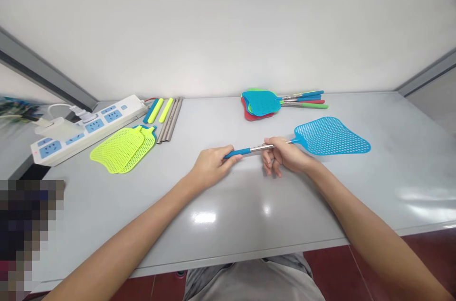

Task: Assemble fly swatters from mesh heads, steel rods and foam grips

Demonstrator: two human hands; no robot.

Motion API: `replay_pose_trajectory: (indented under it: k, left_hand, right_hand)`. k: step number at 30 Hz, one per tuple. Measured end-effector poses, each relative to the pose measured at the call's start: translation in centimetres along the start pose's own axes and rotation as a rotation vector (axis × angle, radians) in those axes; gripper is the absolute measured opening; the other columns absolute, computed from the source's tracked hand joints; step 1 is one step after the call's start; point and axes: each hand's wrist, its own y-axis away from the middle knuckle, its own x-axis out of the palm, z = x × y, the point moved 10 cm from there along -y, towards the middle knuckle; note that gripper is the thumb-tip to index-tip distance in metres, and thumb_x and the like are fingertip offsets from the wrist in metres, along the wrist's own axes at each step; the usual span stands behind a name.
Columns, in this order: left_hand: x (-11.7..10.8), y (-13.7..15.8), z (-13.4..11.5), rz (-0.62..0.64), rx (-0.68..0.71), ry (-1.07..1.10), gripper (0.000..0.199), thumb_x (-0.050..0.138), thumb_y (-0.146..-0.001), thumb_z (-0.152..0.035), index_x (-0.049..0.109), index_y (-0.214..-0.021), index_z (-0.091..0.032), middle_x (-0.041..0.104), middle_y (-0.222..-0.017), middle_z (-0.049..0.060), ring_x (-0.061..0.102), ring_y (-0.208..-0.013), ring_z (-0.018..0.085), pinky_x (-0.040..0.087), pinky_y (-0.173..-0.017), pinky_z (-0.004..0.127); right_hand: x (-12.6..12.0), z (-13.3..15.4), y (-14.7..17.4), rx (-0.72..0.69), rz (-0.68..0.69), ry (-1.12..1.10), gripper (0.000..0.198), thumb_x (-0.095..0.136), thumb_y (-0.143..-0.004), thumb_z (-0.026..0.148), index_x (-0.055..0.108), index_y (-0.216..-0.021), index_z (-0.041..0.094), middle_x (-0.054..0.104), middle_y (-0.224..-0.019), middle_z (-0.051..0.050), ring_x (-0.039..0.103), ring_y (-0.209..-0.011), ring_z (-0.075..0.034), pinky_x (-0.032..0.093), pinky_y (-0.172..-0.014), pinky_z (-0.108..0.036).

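The left hand is closed around the blue grip at the end of a blue fly swatter, while the right hand pinches the metal shaft close to the mesh head, fingers curled under it. Held at both ends like this, the swatter stays level just above the worktop, its head out to the right, and the shaft is steadied along its length. Parts lie sorted by kind: yellow-green swatter heads to the left, loose grips and bare metal rods beside them, next to a power strip. A stack of finished swatters sits by the back wall, well apart.
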Motion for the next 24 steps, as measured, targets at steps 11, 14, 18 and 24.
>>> replay_pose_trajectory:
  k: [11, 14, 18, 24]
  left_hand:
    - [0.3, 0.6, 0.7, 0.032, 0.005, 0.063, 0.036, 0.034, -0.079, -0.047, 0.046, -0.061, -0.019, 0.037, -0.046, -0.005, 0.036, -0.044, 0.009, 0.024, -0.046, 0.020]
    - [0.3, 0.6, 0.8, 0.035, -0.004, 0.067, 0.036, 0.034, -0.079, -0.047, 0.046, -0.060, -0.019, 0.036, -0.046, -0.006, 0.036, -0.044, 0.009, 0.023, -0.046, 0.020]
    - [0.1, 0.5, 0.8, 0.036, -0.022, 0.075, 0.036, 0.034, -0.078, -0.048, 0.045, -0.060, -0.019, 0.035, -0.045, -0.006, 0.036, -0.043, 0.009, 0.024, -0.046, 0.020]
    - [-0.4, 0.4, 0.6, 0.013, -0.033, 0.110, 0.034, 0.035, -0.078, -0.045, 0.046, -0.060, -0.019, 0.034, -0.046, -0.006, 0.035, -0.044, 0.009, 0.024, -0.045, 0.020]
  right_hand:
    - [1.7, -0.3, 0.1, -0.016, 0.017, 0.012, 0.044, 0.030, -0.081, 0.040, 0.044, -0.048, 0.015, 0.041, -0.036, 0.003, 0.043, -0.029, -0.010, 0.036, -0.023, -0.021]
    - [1.7, -0.4, 0.0, -0.019, 0.015, 0.007, 0.043, 0.030, -0.081, 0.041, 0.044, -0.050, 0.015, 0.042, -0.038, 0.003, 0.045, -0.030, -0.011, 0.037, -0.024, -0.021]
    - [1.5, -0.2, -0.1, -0.027, 0.003, -0.008, 0.045, 0.030, -0.081, 0.044, 0.046, -0.051, 0.015, 0.046, -0.039, 0.001, 0.049, -0.034, -0.012, 0.040, -0.028, -0.022]
    - [0.9, 0.4, -0.4, -0.063, -0.075, 0.002, 0.043, 0.031, -0.080, 0.044, 0.051, -0.058, 0.013, 0.047, -0.040, 0.001, 0.050, -0.037, -0.012, 0.043, -0.034, -0.023]
